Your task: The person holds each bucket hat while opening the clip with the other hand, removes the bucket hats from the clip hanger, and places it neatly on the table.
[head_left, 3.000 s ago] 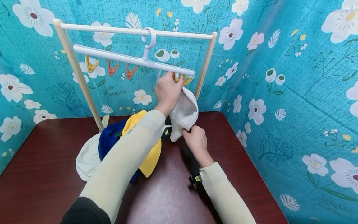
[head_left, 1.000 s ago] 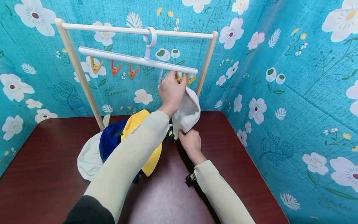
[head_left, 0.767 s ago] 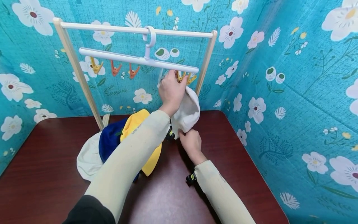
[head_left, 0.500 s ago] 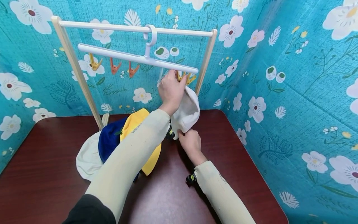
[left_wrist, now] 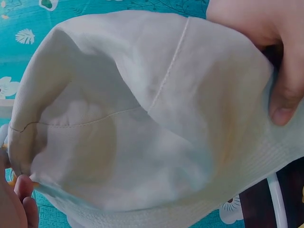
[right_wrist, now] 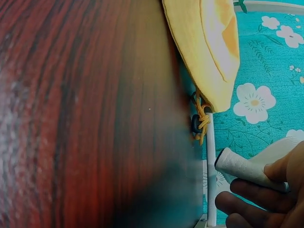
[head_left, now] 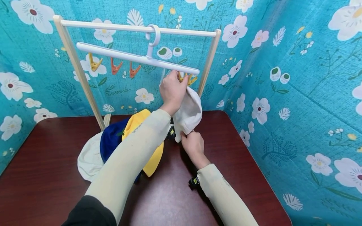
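Note:
A white bucket hat (head_left: 189,111) hangs beneath the right end of a white hanger (head_left: 124,57), its hollow inside showing. My left hand (head_left: 172,91) pinches the hat's upper edge right at a yellow clip (head_left: 182,76); its fingers (left_wrist: 24,190) cover part of that clip. Lower down, my right hand (head_left: 193,145) grips the hat's brim between thumb and fingers. A folded bit of brim (right_wrist: 242,166) sticks out past the right fingers in the right wrist view. Another yellow clip (head_left: 193,80) hangs close by on the right.
A wooden rack (head_left: 210,59) carries the hanger, with orange clips (head_left: 116,66) on its left half. On the dark red table (head_left: 226,175) lie a white hat (head_left: 90,158), a blue hat (head_left: 111,138) and a yellow hat (head_left: 154,160), partly behind my left forearm. Flowered cloth surrounds the table.
Over three seconds my right hand has shifted slightly left along the hat's lower edge. The hanger's left end swung a little. My left hand has stayed at the clip.

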### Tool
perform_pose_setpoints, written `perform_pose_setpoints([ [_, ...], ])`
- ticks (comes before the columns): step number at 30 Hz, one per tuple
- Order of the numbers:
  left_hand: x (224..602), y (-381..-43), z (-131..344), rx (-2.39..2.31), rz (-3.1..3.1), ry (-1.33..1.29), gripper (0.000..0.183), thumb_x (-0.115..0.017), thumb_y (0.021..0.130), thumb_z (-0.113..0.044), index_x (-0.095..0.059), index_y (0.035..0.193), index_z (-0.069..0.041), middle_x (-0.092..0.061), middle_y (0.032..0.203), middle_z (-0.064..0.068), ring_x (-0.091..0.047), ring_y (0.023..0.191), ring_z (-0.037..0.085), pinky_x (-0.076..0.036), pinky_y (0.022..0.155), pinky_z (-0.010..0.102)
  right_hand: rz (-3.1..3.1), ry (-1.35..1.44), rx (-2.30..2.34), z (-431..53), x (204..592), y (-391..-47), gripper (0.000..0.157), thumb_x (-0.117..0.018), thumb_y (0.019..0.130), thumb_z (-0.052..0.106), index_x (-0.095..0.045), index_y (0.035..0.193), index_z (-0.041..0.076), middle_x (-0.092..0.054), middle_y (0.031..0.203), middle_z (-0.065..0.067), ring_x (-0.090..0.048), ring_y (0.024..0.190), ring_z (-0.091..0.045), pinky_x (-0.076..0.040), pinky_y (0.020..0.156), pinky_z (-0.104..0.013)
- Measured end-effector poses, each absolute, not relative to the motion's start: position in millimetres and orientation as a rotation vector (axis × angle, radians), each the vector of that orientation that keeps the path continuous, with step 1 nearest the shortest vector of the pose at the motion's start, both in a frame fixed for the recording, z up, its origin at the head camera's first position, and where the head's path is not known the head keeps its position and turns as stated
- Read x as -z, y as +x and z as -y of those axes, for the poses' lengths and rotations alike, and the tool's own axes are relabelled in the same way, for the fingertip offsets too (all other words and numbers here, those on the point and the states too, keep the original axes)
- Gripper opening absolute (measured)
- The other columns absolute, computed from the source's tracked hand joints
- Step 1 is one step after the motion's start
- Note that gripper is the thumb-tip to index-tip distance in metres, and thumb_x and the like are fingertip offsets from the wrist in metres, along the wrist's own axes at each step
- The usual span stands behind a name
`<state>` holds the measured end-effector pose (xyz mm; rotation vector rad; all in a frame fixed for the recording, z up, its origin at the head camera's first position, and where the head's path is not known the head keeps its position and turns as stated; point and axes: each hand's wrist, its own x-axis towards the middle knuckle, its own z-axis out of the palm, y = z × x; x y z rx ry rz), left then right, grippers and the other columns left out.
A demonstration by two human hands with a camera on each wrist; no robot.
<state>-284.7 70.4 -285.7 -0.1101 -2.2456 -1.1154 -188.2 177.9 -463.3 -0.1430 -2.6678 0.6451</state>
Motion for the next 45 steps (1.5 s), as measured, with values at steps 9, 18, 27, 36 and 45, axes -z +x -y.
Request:
perform_pose_setpoints([
  [9, 286, -285, -70, 1.118, 2.24, -0.137, 0.028, -0.069, 0.097, -0.045, -0.068, 0.098, -0.017, -0.07, 0.086, -0.003, -0.064, 0.075, 0.014, -0.048, 0.066, 0.036, 2.665, -0.102, -0.597, -181, 461, -184, 0.041, -0.068, 0.095, 0.042, -0.073, 0.068, 0.012, -0.07, 0.067, -0.015, -0.068, 0.064, -0.039, -0.052, 0.057, -0.055],
  [18, 284, -284, -70, 1.112, 2.265, -0.127, 0.03, -0.068, 0.097, -0.046, -0.069, 0.1, -0.016, -0.07, 0.086, -0.003, -0.064, 0.075, 0.015, -0.048, 0.065, 0.035, 2.66, -0.085, -0.557, -182, 461, -183, 0.041, -0.068, 0.095, 0.042, -0.073, 0.068, 0.011, -0.068, 0.063, -0.014, -0.068, 0.061, -0.037, -0.052, 0.054, -0.053],
  [27, 283, -284, -68, 1.069, 2.274, -0.149, 0.028, -0.066, 0.098, -0.045, -0.068, 0.096, -0.016, -0.069, 0.083, -0.002, -0.064, 0.075, 0.016, -0.049, 0.067, 0.036, 2.657, -0.065, -0.55, -182, 461, -182, 0.041, -0.068, 0.095, 0.041, -0.072, 0.067, 0.011, -0.067, 0.062, -0.015, -0.067, 0.059, -0.038, -0.051, 0.053, -0.054],
  [36, 285, -286, -65, 1.064, 2.269, -0.155, 0.029, -0.065, 0.099, -0.043, -0.069, 0.098, -0.015, -0.07, 0.084, -0.001, -0.065, 0.075, 0.016, -0.049, 0.064, 0.035, 2.648, -0.047, -0.553, -184, 461, -178, 0.04, -0.068, 0.095, 0.04, -0.072, 0.067, 0.012, -0.067, 0.062, -0.014, -0.066, 0.059, -0.038, -0.05, 0.053, -0.053],
  [45, 284, -285, -65, 1.038, 2.283, -0.152, 0.029, -0.065, 0.099, -0.044, -0.067, 0.091, -0.016, -0.069, 0.08, -0.001, -0.064, 0.072, 0.017, -0.048, 0.061, 0.036, 2.639, -0.021, -0.54, -186, 461, -173, 0.04, -0.068, 0.095, 0.038, -0.071, 0.066, 0.012, -0.065, 0.059, -0.012, -0.065, 0.058, -0.037, -0.05, 0.053, -0.052],
])
